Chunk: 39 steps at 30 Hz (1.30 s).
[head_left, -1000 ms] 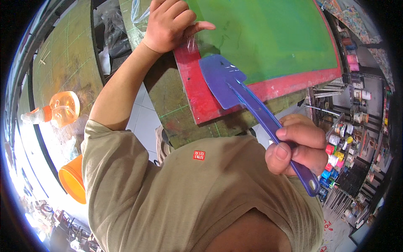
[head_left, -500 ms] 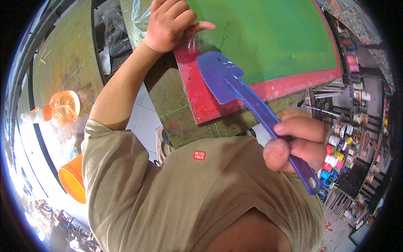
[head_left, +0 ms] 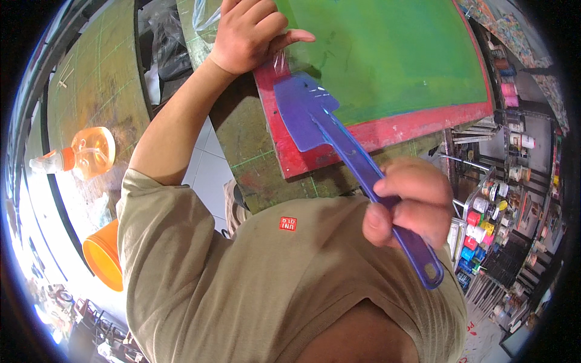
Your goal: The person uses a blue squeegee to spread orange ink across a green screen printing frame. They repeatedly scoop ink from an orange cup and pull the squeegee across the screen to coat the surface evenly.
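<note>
In my right hand [head_left: 417, 196], a purple plastic spatula [head_left: 305, 115] is gripped by its handle between thumb and curled fingers. Its broad flat blade points up and left, over the corner of a red-edged frame. That frame [head_left: 423, 124] surrounds a green panel [head_left: 387, 54], like a printing screen. My left hand [head_left: 251, 36] is closed at the frame's left edge, thumb stretched to the right. Clear plastic [head_left: 207, 21] shows on both sides of the left fist, seemingly a bag gripped in it; much of it is hidden by the hand.
A stained green cutting mat [head_left: 248, 133] lies under the frame. To the left stand another marked work surface [head_left: 100, 66], an orange-liquid spray bottle [head_left: 94, 151] and an orange bucket [head_left: 106, 254]. Shelves of paint jars [head_left: 478, 230] line the right side.
My right hand has shifted left, carrying the spatula, and its blade has moved left across the frame's corner. My left hand has barely moved.
</note>
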Motion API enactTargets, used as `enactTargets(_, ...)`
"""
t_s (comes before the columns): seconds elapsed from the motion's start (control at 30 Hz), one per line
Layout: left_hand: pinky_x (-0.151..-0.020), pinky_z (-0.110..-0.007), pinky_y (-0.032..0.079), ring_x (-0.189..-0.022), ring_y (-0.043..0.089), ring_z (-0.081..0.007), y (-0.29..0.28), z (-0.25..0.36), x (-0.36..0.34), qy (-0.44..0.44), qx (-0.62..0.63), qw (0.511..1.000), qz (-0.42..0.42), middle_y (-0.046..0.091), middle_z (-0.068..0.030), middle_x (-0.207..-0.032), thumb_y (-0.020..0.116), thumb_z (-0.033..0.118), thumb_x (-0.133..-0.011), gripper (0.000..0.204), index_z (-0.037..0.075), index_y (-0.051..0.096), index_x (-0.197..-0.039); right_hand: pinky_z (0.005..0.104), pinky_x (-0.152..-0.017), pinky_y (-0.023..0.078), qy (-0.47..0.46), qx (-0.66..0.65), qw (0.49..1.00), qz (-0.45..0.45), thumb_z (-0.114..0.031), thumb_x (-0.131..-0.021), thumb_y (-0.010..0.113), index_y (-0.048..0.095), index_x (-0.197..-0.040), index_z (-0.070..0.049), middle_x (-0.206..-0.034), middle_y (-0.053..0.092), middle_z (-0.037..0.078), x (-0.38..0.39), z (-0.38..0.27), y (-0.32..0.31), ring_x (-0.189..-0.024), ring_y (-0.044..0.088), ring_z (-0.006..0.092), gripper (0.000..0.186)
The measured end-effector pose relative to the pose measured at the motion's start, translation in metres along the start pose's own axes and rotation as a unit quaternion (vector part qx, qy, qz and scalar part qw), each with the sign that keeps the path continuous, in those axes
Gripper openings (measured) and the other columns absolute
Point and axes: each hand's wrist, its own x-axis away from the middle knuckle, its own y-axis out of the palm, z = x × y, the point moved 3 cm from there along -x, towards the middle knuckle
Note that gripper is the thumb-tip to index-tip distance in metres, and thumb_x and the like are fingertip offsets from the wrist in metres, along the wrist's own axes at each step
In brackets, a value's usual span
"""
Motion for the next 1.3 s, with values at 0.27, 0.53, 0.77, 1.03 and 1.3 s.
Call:
enactTargets(0.27, -0.056, -0.035, 0.033, -0.056, 0.042, -0.0218, -0.001, -0.001, -0.001, -0.008, 0.009, 1.0, -0.009, 0.038, -0.004, -0.061, 0.076, 0.037, -0.068, 0.045, 0.012, 0.039, -0.061, 0.0283, -0.036, 0.037, -0.027, -0.008, 0.999, 0.028, -0.008, -0.061, 0.079, 0.05, -0.078, -0.005, -0.068, 0.059, 0.012, -0.002, -0.004, 0.011, -0.042, 0.049, 0.0177, 0.034)
enactTargets(0.53, -0.057, -0.035, 0.033, -0.057, 0.041, -0.0213, 0.0, 0.0, 0.001, -0.01, 0.006, 1.0, -0.003, 0.038, -0.0037, -0.062, 0.075, 0.037, -0.069, 0.044, 0.012, 0.039, -0.062, 0.0293, -0.04, 0.038, 0.009, -0.007, 1.0, -0.001, -0.007, -0.059, 0.078, 0.05, -0.082, -0.005, -0.069, 0.058, 0.01, -0.004, -0.012, 0.019, -0.045, 0.048, 0.0173, 0.036)
enactTargets(0.77, -0.058, -0.034, 0.032, -0.058, 0.041, -0.021, 0.001, -0.002, 0.002, -0.01, 0.006, 1.0, -0.004, 0.038, -0.0035, -0.062, 0.075, 0.037, -0.07, 0.044, 0.012, 0.039, -0.063, 0.0281, -0.038, 0.036, -0.054, -0.016, 0.998, 0.02, -0.005, -0.057, 0.077, 0.049, -0.081, -0.005, -0.07, 0.057, 0.01, 0.001, -0.006, 0.025, -0.045, 0.047, 0.0162, 0.037)
enactTargets(1.03, -0.059, -0.034, 0.033, -0.058, 0.042, -0.0209, 0.002, -0.001, 0.004, -0.006, -0.008, 1.0, 0.007, 0.038, -0.0035, -0.063, 0.075, 0.038, -0.07, 0.045, 0.012, 0.039, -0.062, 0.0272, -0.04, 0.039, -0.07, -0.016, 0.995, -0.075, -0.013, -0.081, 0.062, 0.042, -0.088, -0.008, -0.078, 0.054, 0.01, 0.001, 0.0, 0.021, -0.043, 0.041, 0.0131, 0.021)
enactTargets(1.3, -0.06, -0.034, 0.033, -0.059, 0.042, -0.0211, 0.003, -0.001, 0.003, -0.012, 0.0, 1.0, 0.016, 0.039, -0.0034, -0.063, 0.075, 0.041, -0.069, 0.046, 0.012, 0.039, -0.062, 0.0303, -0.039, 0.04, -0.054, -0.022, 0.993, -0.106, -0.011, -0.08, 0.062, 0.041, -0.09, -0.009, -0.078, 0.053, 0.01, 0.0, -0.001, 0.021, -0.048, 0.044, 0.0151, 0.023)
